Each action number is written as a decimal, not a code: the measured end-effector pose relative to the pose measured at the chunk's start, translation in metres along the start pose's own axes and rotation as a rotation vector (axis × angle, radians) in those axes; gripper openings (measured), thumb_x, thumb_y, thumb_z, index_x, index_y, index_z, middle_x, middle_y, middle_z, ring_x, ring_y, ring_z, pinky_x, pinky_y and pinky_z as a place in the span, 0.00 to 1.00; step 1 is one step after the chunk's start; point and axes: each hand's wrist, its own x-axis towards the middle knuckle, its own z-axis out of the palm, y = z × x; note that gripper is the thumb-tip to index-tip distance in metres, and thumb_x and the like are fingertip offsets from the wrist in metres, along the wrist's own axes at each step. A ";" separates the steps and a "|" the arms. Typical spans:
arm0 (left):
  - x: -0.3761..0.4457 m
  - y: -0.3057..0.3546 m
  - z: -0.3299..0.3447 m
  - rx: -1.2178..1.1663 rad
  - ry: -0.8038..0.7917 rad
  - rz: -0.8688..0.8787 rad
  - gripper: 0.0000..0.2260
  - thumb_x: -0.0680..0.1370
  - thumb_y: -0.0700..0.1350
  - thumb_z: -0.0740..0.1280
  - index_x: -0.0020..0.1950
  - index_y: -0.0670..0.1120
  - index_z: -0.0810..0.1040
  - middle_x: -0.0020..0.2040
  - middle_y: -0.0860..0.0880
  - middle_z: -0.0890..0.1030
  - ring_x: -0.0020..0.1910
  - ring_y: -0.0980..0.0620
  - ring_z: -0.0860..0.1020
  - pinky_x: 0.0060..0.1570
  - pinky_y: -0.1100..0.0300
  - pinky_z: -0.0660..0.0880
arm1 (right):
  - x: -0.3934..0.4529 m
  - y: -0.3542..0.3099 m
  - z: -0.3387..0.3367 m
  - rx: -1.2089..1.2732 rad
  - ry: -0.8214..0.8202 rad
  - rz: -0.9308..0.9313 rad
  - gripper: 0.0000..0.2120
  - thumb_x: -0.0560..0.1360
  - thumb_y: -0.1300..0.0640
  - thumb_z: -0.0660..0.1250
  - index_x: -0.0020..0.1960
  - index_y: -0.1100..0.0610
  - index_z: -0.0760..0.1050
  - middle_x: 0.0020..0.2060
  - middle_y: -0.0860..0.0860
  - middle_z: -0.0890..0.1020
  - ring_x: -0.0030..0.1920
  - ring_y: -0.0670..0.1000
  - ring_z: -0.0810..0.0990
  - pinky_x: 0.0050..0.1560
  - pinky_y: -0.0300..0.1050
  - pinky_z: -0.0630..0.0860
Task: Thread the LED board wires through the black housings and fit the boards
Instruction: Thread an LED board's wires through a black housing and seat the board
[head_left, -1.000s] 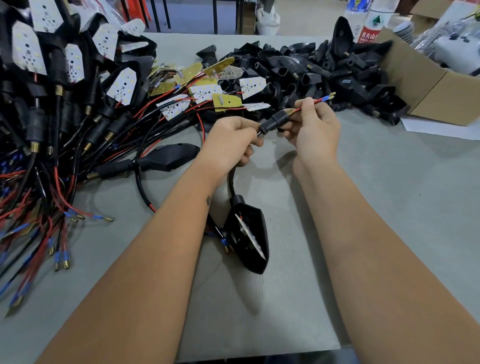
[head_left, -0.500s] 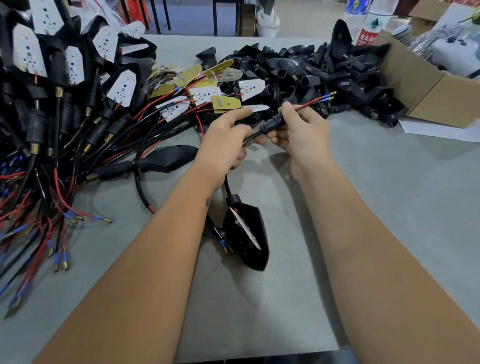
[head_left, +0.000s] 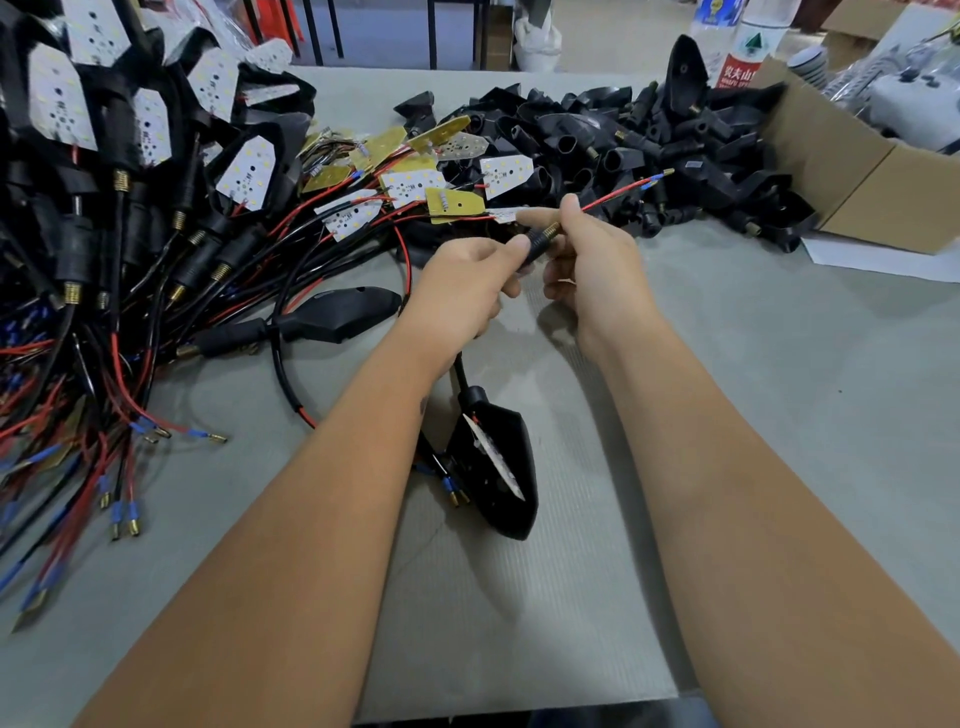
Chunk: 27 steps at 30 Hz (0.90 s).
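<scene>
On the grey table (head_left: 779, 415), a black housing (head_left: 498, 467) hangs low near the body with its board (head_left: 493, 457) now drawn inside. Above, the left hand (head_left: 462, 291) grips the stem (head_left: 537, 241); the right hand (head_left: 592, 260) pinches the wire (head_left: 618, 193), pulled farther through than a second ago.

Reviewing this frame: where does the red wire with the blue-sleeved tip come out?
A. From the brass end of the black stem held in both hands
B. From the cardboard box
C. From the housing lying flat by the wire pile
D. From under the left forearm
A: the red wire leaves the brass end of the black stem, pinched by the left hand and right hand.
</scene>
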 end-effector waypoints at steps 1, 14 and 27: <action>0.000 -0.001 0.000 0.004 -0.017 0.005 0.14 0.82 0.51 0.62 0.45 0.45 0.79 0.35 0.49 0.76 0.24 0.57 0.65 0.23 0.65 0.61 | 0.000 0.000 -0.001 0.021 0.022 -0.003 0.17 0.83 0.51 0.58 0.46 0.54 0.83 0.25 0.45 0.69 0.26 0.45 0.65 0.28 0.38 0.64; -0.003 0.008 -0.008 -0.031 -0.179 -0.047 0.16 0.81 0.52 0.64 0.39 0.43 0.78 0.29 0.49 0.79 0.27 0.53 0.77 0.27 0.65 0.73 | -0.001 -0.002 -0.001 0.180 0.074 -0.005 0.14 0.82 0.58 0.61 0.40 0.60 0.76 0.25 0.50 0.66 0.24 0.46 0.60 0.24 0.36 0.56; -0.003 0.008 -0.010 0.062 -0.215 -0.063 0.21 0.83 0.54 0.57 0.36 0.45 0.74 0.27 0.51 0.77 0.25 0.54 0.74 0.27 0.65 0.71 | 0.007 0.002 -0.005 0.377 0.162 0.007 0.13 0.83 0.57 0.60 0.42 0.61 0.75 0.27 0.50 0.73 0.26 0.46 0.72 0.27 0.37 0.71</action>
